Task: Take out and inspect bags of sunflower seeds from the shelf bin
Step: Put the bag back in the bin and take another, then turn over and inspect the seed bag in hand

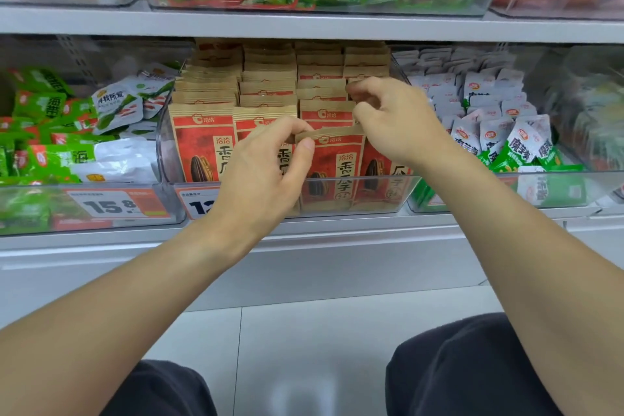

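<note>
- Left hand [266,172]: thumb and forefinger pinch the top left corner of a front sunflower seed bag [332,165]
- Right hand [391,121]: fingers curled over the same bag's top right edge; whether they truly grip it I cannot tell
- The bag stands upright in the clear shelf bin [388,194], among rows of like bags
- Green snack packets [50,111] fill the bin to the left

Bright, even store lighting, soft shadows, glare on the floor [297,395] (a pale smear), blurred, bowed edges, sharper centre.
</note>
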`<state>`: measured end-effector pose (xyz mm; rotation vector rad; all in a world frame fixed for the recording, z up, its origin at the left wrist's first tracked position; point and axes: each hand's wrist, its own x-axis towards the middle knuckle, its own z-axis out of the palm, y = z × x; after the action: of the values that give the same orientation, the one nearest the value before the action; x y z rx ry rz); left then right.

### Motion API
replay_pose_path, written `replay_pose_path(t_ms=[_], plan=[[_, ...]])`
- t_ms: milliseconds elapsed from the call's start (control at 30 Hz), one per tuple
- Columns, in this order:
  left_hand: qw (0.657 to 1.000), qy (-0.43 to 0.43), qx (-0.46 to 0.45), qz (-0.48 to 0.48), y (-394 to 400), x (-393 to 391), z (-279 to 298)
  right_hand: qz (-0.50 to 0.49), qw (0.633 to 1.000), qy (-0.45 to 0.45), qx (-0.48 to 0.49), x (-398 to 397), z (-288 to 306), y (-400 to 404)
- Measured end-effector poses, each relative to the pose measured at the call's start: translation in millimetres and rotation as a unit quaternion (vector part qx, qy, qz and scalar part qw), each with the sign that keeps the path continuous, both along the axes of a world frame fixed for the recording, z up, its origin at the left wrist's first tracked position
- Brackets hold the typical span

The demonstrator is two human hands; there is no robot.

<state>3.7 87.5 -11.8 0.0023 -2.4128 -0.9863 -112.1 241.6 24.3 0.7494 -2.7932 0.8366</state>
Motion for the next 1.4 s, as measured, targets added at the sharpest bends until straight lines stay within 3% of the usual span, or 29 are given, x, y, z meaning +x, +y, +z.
replay_pose_path(t_ms=[133,333,600,833,967,1167,1300,1400], plan=[[0.999,-0.037,-0.021,0.015,1,1,-2,-0.014,0.996,-0.080,0.031,-6,12,-6],[0.999,-0.031,-0.035,0.027,-1,-1,-3,-0.082,0.984,-0.160,-0.004,-25,14,-15],[0.997,-0.030,-0.075,0.002,-3,-4,-6,-0.079,0.989,-0.123,-0.007,-25,9,-16],[0.999,0.007,-0.045,-0.010,1,-6,-8,-0.035,0.986,-0.010,-0.165,-11,5,1],[0.998,0.034,0.050,0.014,6,-6,-4,-0.012,0.950,0.092,-0.298,5,6,8],[0.986,0.066,0.150,0.018,3,-5,1,0.054,0.853,0.182,-0.487,37,24,8],[0.972,0.103,0.211,0.020,2,-1,8,0.067,0.794,0.198,-0.571,56,33,6],[0.934,0.103,0.341,0.017,1,6,18,0.055,0.771,0.165,-0.613,69,36,5]])
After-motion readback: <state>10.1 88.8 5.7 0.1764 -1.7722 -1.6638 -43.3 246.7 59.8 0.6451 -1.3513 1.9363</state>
